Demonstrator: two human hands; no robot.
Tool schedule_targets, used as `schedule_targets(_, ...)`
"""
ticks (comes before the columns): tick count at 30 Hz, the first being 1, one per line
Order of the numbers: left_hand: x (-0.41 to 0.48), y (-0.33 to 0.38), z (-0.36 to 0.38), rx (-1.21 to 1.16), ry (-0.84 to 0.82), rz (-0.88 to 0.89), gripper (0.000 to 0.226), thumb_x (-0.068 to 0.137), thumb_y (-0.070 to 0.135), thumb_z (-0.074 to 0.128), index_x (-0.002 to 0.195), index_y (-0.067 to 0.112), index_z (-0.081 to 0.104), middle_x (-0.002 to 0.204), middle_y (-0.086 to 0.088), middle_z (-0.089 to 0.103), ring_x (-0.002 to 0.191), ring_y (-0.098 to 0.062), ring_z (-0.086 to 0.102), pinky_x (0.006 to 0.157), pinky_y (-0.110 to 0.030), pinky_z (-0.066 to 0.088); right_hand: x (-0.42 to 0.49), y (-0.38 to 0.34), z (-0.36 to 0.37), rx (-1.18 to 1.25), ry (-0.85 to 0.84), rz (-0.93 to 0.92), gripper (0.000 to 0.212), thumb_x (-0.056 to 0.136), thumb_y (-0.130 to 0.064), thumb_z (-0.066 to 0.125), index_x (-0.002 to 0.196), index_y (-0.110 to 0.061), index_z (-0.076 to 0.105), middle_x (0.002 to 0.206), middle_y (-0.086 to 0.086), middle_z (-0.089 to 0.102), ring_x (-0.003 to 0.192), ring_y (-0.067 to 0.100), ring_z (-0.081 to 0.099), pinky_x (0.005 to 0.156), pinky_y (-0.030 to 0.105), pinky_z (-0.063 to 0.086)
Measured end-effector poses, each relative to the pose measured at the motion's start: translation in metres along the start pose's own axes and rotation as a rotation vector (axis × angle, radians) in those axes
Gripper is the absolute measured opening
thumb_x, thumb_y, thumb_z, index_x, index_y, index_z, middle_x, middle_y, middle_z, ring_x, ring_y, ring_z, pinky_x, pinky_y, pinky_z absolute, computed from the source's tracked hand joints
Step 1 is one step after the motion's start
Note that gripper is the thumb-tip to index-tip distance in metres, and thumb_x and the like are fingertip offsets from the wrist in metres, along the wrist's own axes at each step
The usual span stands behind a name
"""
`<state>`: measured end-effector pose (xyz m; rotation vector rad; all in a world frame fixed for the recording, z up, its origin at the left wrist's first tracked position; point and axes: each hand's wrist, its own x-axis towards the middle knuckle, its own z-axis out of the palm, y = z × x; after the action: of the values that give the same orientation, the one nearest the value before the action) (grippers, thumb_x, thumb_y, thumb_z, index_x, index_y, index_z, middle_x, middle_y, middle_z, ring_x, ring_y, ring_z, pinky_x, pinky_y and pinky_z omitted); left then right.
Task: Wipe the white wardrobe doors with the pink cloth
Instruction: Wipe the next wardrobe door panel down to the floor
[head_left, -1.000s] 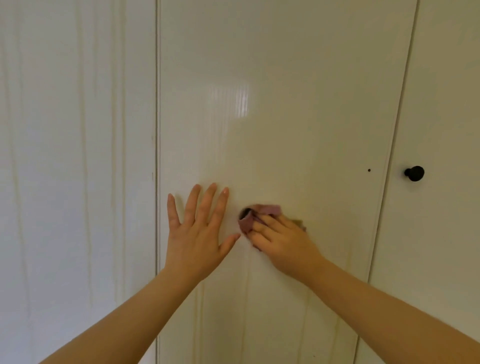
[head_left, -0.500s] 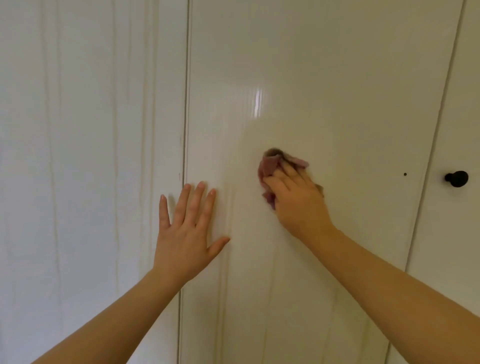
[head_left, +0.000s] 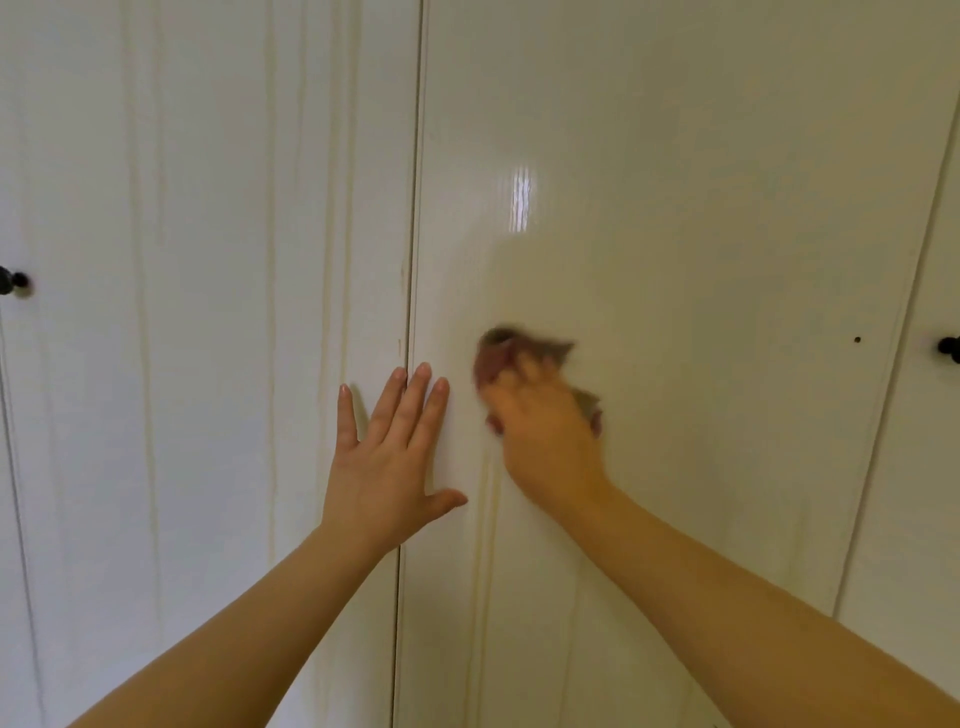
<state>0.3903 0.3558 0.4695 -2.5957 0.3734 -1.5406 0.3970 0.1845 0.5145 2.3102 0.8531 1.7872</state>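
Observation:
A glossy white wardrobe door (head_left: 675, 218) fills the middle and right of the view. My right hand (head_left: 545, 431) grips a crumpled pink cloth (head_left: 498, 356) and presses it against this door; hand and cloth are blurred. My left hand (head_left: 389, 457) lies flat with fingers straight, its palm across the vertical seam between this door and the neighbouring door (head_left: 208, 260) on the left. Most of the cloth is hidden under my right hand.
A black knob (head_left: 13, 281) sits at the far left edge and another black knob (head_left: 949, 347) at the far right edge. A small dark hole (head_left: 857, 340) marks the middle door near its right seam. A bright reflection (head_left: 521, 200) shines above the cloth.
My right hand swept the cloth up the door from beside my left hand and has come back down a little. The view has shifted left, so the left knob now shows.

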Motion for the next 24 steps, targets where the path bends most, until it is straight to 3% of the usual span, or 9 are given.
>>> schedule_targets(2,-0.001,-0.004,-0.001,-0.002,-0.006,0.024,0.127,0.045,0.067,0.079,0.145,0.010,0.025,0.152,-0.013,0.028,0.140,-0.027,0.020,0.110,-0.057,0.000,-0.020,-0.006,-0.003,0.013,-0.144,-0.289,0.039,0.079,-0.006,0.046,0.113,-0.002,0.064,0.115,0.013,0.064,0.113,0.030,0.056,0.101,0.039,0.034)
schedule_targets(4,-0.001,-0.007,-0.002,0.002,-0.005,0.036,0.128,0.042,0.065,0.081,0.145,0.011,0.026,0.152,-0.011,0.026,0.140,-0.027,0.021,0.111,-0.057,0.001,-0.001,0.018,-0.015,-0.020,-0.127,-0.417,0.037,0.082,-0.006,0.044,0.111,-0.002,0.065,0.112,0.012,0.066,0.109,0.029,0.060,0.096,0.039,0.040)
schedule_targets(8,-0.002,-0.004,0.000,-0.021,-0.002,0.014,0.132,0.039,0.064,0.083,0.145,0.010,0.025,0.151,-0.011,0.027,0.139,-0.027,0.022,0.111,-0.055,0.004,0.043,0.035,-0.023,-0.024,0.038,0.042,0.034,0.077,-0.008,0.043,0.099,0.004,0.066,0.103,0.021,0.066,0.103,0.037,0.060,0.100,0.042,0.034)
schedule_targets(9,-0.002,-0.003,-0.001,-0.024,-0.005,0.014,0.133,0.038,0.063,0.084,0.145,0.010,0.025,0.152,-0.011,0.025,0.139,-0.027,0.021,0.111,-0.055,0.004,0.035,0.025,-0.018,-0.040,0.044,0.022,0.032,0.076,-0.005,0.044,0.098,0.004,0.066,0.103,0.022,0.066,0.104,0.039,0.059,0.101,0.042,0.032)
schedule_targets(12,-0.003,-0.006,-0.002,-0.009,-0.014,0.042,0.134,0.037,0.061,0.086,0.145,0.011,0.025,0.152,-0.011,0.026,0.139,-0.027,0.022,0.111,-0.055,0.006,-0.016,0.002,-0.010,-0.042,-0.186,-0.434,0.034,0.081,-0.004,0.042,0.103,-0.004,0.069,0.112,0.012,0.066,0.113,0.031,0.057,0.102,0.037,0.033)
schedule_targets(14,-0.004,-0.009,-0.003,0.002,-0.024,0.051,0.134,0.035,0.060,0.086,0.145,0.010,0.026,0.151,-0.012,0.031,0.138,-0.027,0.024,0.110,-0.055,0.007,-0.012,0.016,-0.016,-0.025,-0.228,-0.579,0.036,0.082,-0.005,0.041,0.104,-0.006,0.069,0.110,0.008,0.068,0.110,0.026,0.060,0.099,0.035,0.036)
schedule_targets(16,-0.004,-0.007,-0.003,-0.002,-0.031,0.043,0.136,0.034,0.060,0.087,0.145,0.010,0.026,0.151,-0.011,0.032,0.138,-0.026,0.024,0.110,-0.054,0.007,0.015,0.028,-0.018,-0.008,-0.137,-0.422,0.033,0.081,-0.005,0.044,0.103,-0.002,0.069,0.106,0.012,0.068,0.104,0.028,0.063,0.093,0.038,0.043)
schedule_targets(19,-0.005,-0.005,-0.002,-0.009,-0.031,0.025,0.136,0.034,0.060,0.087,0.145,0.009,0.026,0.152,-0.011,0.027,0.138,-0.027,0.023,0.110,-0.052,0.009,0.028,0.017,-0.010,0.018,0.023,-0.037,0.031,0.079,-0.006,0.046,0.101,0.001,0.068,0.109,0.017,0.066,0.110,0.033,0.060,0.103,0.043,0.039)
schedule_targets(24,-0.005,-0.009,-0.005,0.003,-0.017,0.068,0.134,0.034,0.056,0.089,0.144,0.008,0.028,0.150,-0.013,0.033,0.137,-0.031,0.029,0.109,-0.050,0.016,-0.023,-0.003,-0.008,0.008,-0.219,-0.545,0.035,0.087,-0.006,0.039,0.100,-0.008,0.071,0.110,0.007,0.068,0.109,0.024,0.061,0.098,0.034,0.042)
